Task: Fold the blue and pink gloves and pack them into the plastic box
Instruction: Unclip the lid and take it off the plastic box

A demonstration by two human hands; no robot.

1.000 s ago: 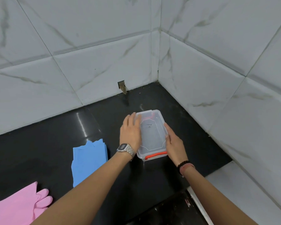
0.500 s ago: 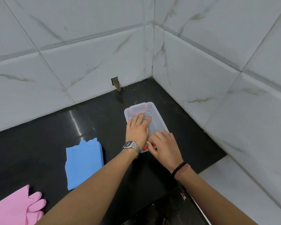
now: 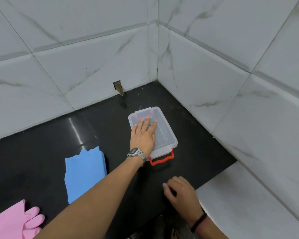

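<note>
Plastic box (image 3: 164,133), clear with its lid on, stands on the black desk (image 3: 41,152) near the tiled corner; the red latch (image 3: 160,158) at its near end hangs swung outward. Left hand (image 3: 142,137) lies flat on the lid, fingers (image 3: 148,122) straight and slightly spread. Right hand (image 3: 181,194) is apart from the box, nearer the viewer, over the desk, its fingers loosely curled and holding nothing. Blue glove (image 3: 84,173), folded, lies left of the box. Pink glove (image 3: 16,221), unfolded, lies at the lower left edge.
</note>
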